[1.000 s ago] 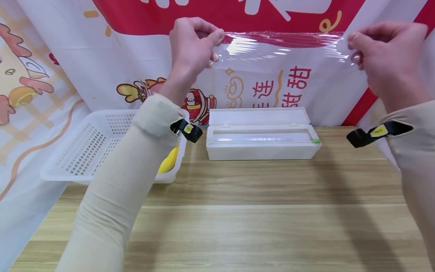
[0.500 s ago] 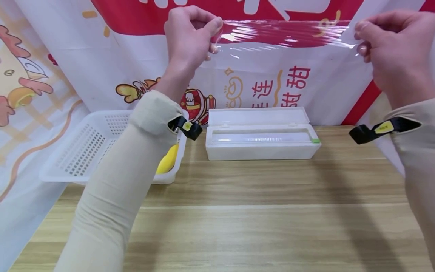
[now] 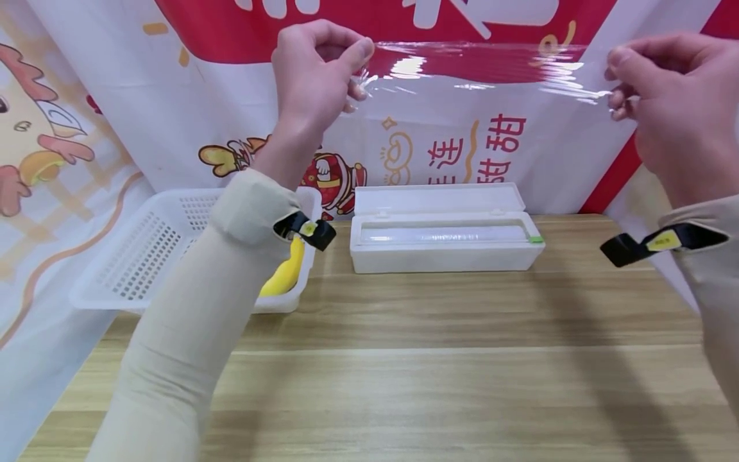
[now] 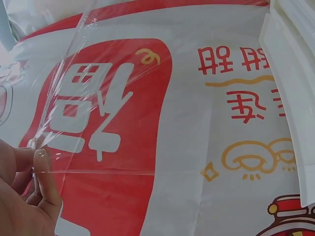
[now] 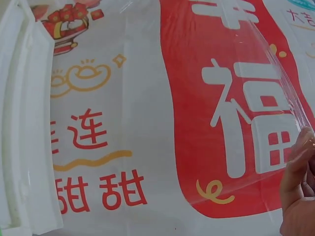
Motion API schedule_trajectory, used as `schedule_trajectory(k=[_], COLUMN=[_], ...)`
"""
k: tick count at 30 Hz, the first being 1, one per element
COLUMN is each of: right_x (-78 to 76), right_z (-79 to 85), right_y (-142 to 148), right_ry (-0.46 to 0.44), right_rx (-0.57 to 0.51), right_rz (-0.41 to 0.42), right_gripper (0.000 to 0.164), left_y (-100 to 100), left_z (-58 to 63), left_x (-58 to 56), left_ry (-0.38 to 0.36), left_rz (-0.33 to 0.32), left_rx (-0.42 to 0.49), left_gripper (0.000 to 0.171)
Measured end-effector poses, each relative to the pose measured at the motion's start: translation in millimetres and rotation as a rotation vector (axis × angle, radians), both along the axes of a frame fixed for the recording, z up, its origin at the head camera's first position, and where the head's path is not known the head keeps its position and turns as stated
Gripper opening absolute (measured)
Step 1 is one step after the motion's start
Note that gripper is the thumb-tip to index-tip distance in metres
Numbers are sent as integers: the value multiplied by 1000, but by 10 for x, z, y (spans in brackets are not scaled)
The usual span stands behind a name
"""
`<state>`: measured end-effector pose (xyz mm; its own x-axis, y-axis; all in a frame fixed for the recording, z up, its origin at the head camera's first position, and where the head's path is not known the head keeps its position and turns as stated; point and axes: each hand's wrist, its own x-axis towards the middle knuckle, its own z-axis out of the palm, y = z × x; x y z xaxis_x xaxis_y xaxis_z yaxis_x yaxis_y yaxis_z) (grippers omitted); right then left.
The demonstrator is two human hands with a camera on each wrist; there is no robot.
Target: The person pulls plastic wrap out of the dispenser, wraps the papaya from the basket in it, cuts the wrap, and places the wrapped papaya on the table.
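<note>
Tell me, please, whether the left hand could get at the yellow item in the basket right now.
Probably not yet: the left hand pinches the clear film, though the basket holding the yellow item looks open-topped.

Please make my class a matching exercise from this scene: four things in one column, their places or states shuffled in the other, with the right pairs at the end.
Things
1. clear film
2. white box
3. yellow item
4. green tab

Places and states
A. in the basket, partly hidden by the left sleeve
B. at the right end of the box
C. stretched between the left hand and right hand
D. on the table, its lid open

Right pairs: 1-C, 2-D, 3-A, 4-B
</note>
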<state>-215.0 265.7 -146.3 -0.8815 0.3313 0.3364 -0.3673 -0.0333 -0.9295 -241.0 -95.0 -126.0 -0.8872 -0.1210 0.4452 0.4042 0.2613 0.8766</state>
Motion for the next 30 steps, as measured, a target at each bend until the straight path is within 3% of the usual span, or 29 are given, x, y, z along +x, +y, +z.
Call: schedule_trajectory(k=[7,18,30], right_x=[145,358,587], right_z=[-69,-215,-308], right_y=[15,7,-129], right_ry=[36,43,-33], right_rx=[-10,-52,-19], right_rz=[5,42,52], right_gripper=[51,53,57], left_y=[-35,-118,-238], left_z=[-32,-103,-227], left_x=[166,403,443], left_ry=[36,32,20], left_rz=[-41,-77,-86], left_rx=[7,25,50], left_gripper=[26,24,25])
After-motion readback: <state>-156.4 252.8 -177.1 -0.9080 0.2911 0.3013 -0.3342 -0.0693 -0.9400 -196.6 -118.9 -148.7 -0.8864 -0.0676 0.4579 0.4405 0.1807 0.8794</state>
